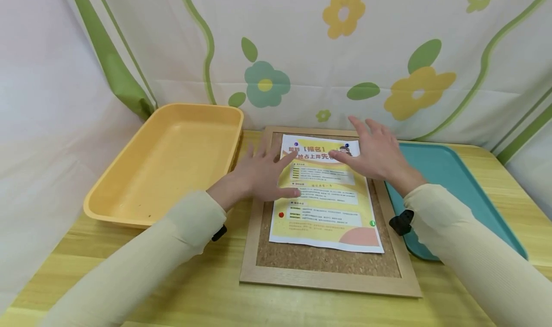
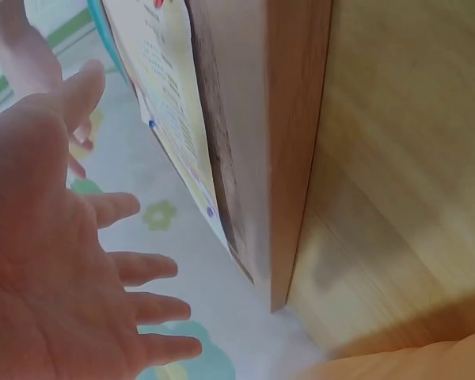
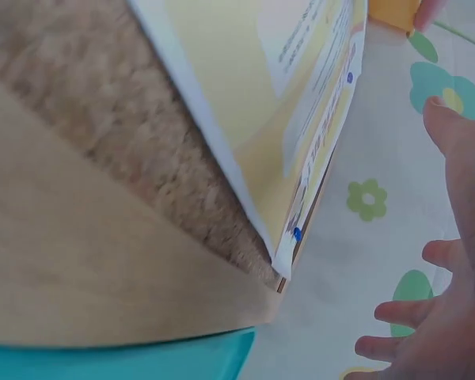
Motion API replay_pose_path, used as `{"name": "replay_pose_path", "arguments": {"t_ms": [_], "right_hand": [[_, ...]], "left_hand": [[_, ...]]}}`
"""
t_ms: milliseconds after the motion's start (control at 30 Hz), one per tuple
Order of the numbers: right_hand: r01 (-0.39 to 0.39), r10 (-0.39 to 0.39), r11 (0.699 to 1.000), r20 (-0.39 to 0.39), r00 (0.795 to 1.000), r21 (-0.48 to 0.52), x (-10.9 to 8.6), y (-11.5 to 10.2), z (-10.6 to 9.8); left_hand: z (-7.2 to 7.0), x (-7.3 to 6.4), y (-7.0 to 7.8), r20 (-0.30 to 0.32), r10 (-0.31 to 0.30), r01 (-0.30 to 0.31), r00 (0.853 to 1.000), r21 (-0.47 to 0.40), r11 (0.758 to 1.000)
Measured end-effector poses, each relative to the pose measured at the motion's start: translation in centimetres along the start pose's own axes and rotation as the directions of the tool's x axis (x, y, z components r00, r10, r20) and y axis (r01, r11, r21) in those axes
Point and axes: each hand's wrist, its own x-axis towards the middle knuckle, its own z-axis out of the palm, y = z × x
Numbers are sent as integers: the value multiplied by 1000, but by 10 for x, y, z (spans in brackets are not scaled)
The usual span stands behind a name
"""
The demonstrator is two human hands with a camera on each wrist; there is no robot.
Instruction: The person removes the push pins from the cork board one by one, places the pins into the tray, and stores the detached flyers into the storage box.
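A wood-framed cork board lies on the table with a yellow printed poster on it. Pins hold the sheet near its corners: a purple pin and a dark blue pin at the top, a red pin and a green pin lower down. My left hand hovers over the board's left side with fingers spread, and its palm shows bare in the left wrist view. Over the upper right corner my right hand is held with fingers extended and nothing in it.
A deep yellow tray stands left of the board. To the right, a teal tray reaches under the board's edge. Behind the wooden table hangs a flowered curtain.
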Motion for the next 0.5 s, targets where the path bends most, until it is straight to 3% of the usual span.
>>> {"name": "replay_pose_path", "arguments": {"t_ms": [233,500], "right_hand": [[19,-21,999,35,999,44,6,-10,2],[13,-24,991,76,997,133,12,-22,7]], "left_hand": [[-1,-2,-4,85,51,-53,995,20,998],[1,7,-17,161,71,-76,984,26,997]]}}
